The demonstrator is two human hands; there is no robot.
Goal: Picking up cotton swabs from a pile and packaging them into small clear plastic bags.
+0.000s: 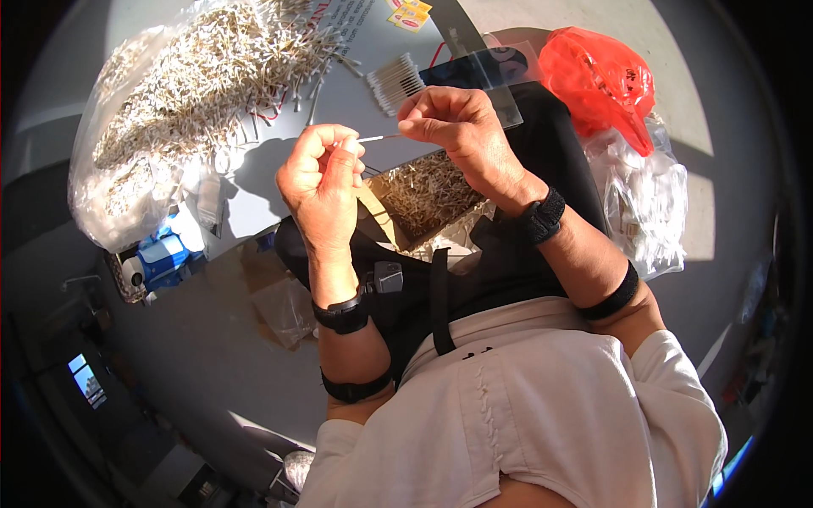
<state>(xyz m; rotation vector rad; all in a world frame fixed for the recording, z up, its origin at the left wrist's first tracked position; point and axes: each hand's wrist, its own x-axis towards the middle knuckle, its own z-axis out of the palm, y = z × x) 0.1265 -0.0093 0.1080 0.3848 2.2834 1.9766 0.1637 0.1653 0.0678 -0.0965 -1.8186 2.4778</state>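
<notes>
My left hand (pixel 322 173) is a closed fist gripping one end of a thin white cotton swab (pixel 377 137). My right hand (pixel 453 127) pinches the swab's other end between thumb and fingers. Both hands hover above my lap, where an open cardboard box (pixel 423 196) holds several loose swab sticks. A neat bundle of cotton swabs (pixel 395 82) lies on the white table (pixel 279 169) just beyond my right hand. A large clear bag full of swabs (pixel 182 93) rests on the table to the left.
A red plastic bag (pixel 597 76) sits at the upper right above a pile of clear plastic bags (pixel 648 207). A clear flat plastic sheet (pixel 495 72) lies past my right hand. A blue and white object (pixel 161 254) sits low on the left.
</notes>
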